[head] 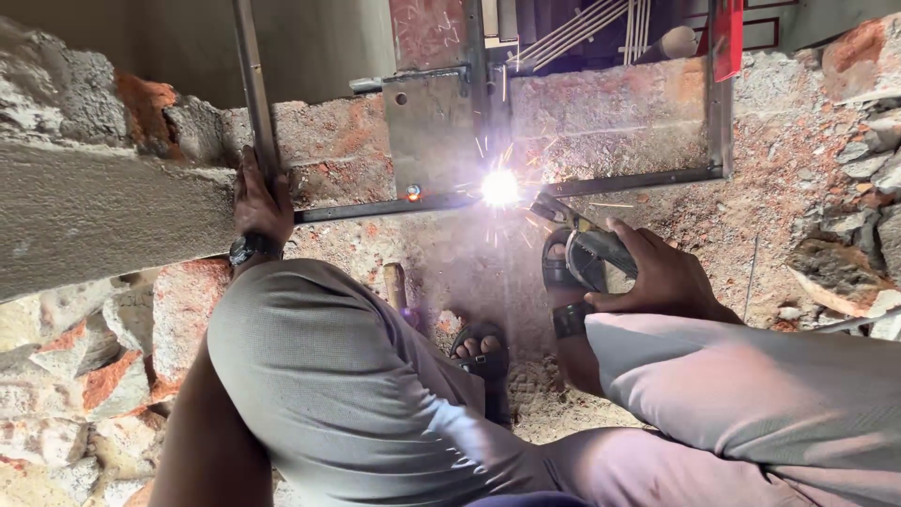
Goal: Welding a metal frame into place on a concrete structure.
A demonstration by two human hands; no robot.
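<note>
My left hand [258,202], with a dark watch on the wrist, grips the upright bar of a steel frame [255,94] at its lower left corner. My right hand [657,272] holds a welding electrode holder [591,246] whose tip meets the frame's bottom bar [375,208]. A bright white arc [499,188] with sparks burns there, just below a flat steel plate [432,127]. A small glowing weld spot [413,192] sits left of the arc. My knees in grey trousers fill the foreground.
A broken brick and mortar wall [84,207] stands to the left, rubble [845,244] to the right. My sandalled feet [481,352] rest on gritty ground. A wooden-handled tool [394,286] lies near the left knee. More bars and rods lean at the top.
</note>
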